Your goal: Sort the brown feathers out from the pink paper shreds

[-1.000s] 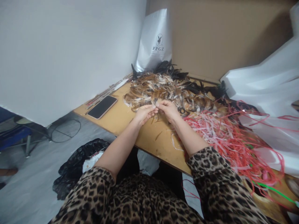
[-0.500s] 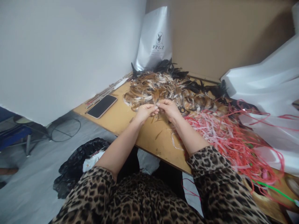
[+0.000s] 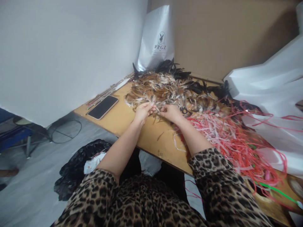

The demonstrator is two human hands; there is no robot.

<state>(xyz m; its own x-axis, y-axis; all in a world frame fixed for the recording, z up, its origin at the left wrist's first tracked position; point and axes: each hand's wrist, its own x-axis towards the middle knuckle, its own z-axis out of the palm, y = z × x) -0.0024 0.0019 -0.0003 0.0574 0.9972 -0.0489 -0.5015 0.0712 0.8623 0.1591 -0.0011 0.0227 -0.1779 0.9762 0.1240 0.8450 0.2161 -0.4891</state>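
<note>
A heap of brown, white and black feathers (image 3: 165, 90) lies on a wooden table (image 3: 132, 132). My left hand (image 3: 142, 111) is at the heap's near edge, fingers closed in a pinch on a few feathers. My right hand (image 3: 170, 113) rests just to its right, fingers curled on feathers at the heap's edge. A small gap separates the two hands. Both forearms reach out from leopard-print sleeves (image 3: 220, 186).
A phone (image 3: 103, 107) lies at the table's left corner beside thin sticks (image 3: 107, 93). Red and pink strips (image 3: 227, 138) pile at the right. A white bag (image 3: 156, 41) stands at the back, white sheets (image 3: 270, 85) at the right. A black bag (image 3: 78, 167) sits on the floor.
The hands, fingertips together a second ago, have drawn apart and dropped toward the table. The left hand moved a little forward into the heap.
</note>
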